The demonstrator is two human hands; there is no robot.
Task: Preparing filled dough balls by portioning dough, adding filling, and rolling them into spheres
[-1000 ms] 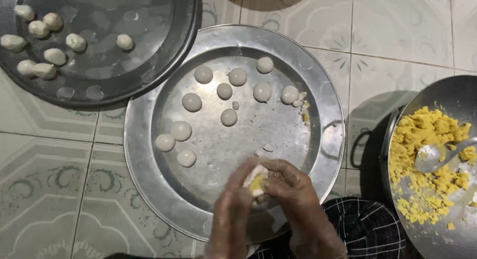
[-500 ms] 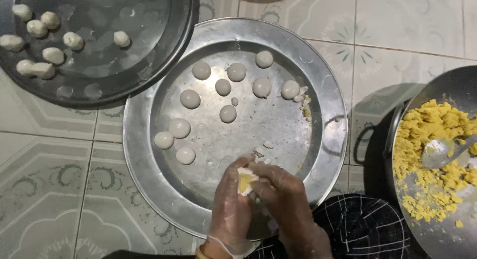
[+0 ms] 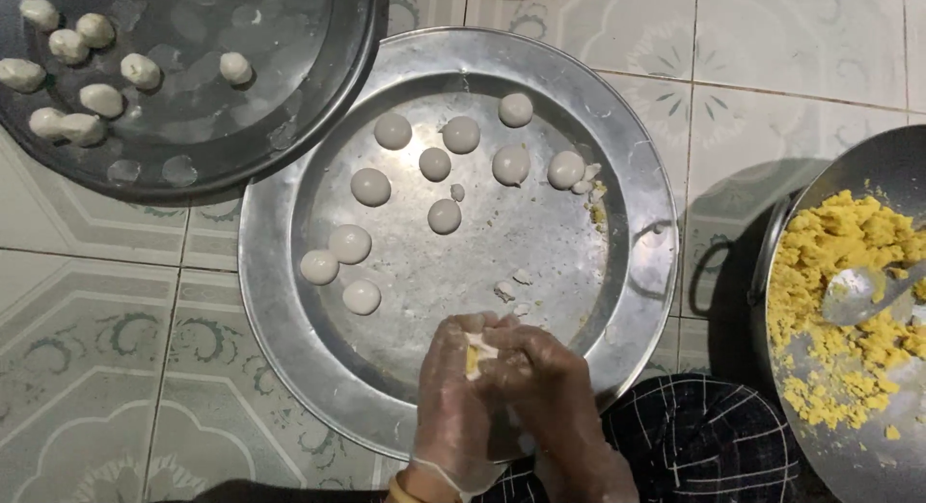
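**A:** So how far along does this look? Both hands are down at the near rim of the big steel tray [image 3: 289,300]. The left hand [image 3: 453,407] wears a thin clear glove, the right hand [image 3: 545,397] presses in beside it, and together they're closed around a dough piece [image 3: 479,352] with yellow filling peeking out the top. Each grip is curled tight on it, fingers pinching the edge inward.

**B:** Early-to-middle, I'd guess. About ten plain dough balls [image 3: 370,187] sit on that tray, smooth, pale, a bit flattened, apparently not filled yet. Up top left, the dark round pan [image 3: 318,127] holds roughly seven lumpier pieces [image 3: 141,71] (those look sealed, less even in shape), so I'd say more is left than done.

**A:** And the filling isn't running out. The metal bowl [image 3: 868,165] on the right has a big heap of yellow crumbly filling [image 3: 839,271], dry and grainy, with a spoon [image 3: 858,293] resting in it.

**B:** Tray surface looks floury and scuffed, with little dough scraps [image 3: 506,289] near the hands. Everything sits on a patterned tile floor [image 3: 87,368], and there's checked dark cloth [image 3: 704,445] on the person's lap.
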